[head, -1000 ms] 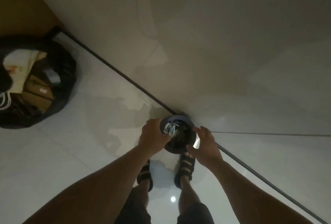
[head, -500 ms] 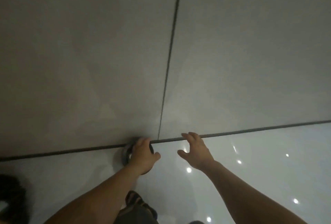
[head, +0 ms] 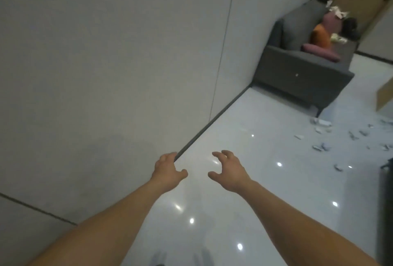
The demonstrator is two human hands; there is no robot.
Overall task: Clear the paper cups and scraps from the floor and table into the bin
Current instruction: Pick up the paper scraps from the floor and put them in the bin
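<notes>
My left hand (head: 169,170) hangs in front of me near the dark skirting line, fingers loosely curled, holding nothing. Beside it, my right hand (head: 228,171) is spread with relaxed, slightly bent fingers and is empty too. Several paper scraps (head: 321,147) lie scattered over the glossy white floor at the right, well beyond both hands. More crumpled paper (head: 338,12) sits on top of the cushions of a sofa. No bin and no cup shows in this view.
A grey sofa (head: 297,70) with pink and orange cushions stands against the wall at the upper right. The grey wall (head: 106,63) fills the left. A wooden corner (head: 385,95) and a dark object (head: 387,202) sit at the right edge.
The view swung right from the small dark bin by the wall toward the sofa and scraps. My left hand let go of the bin, which is now out of view.
</notes>
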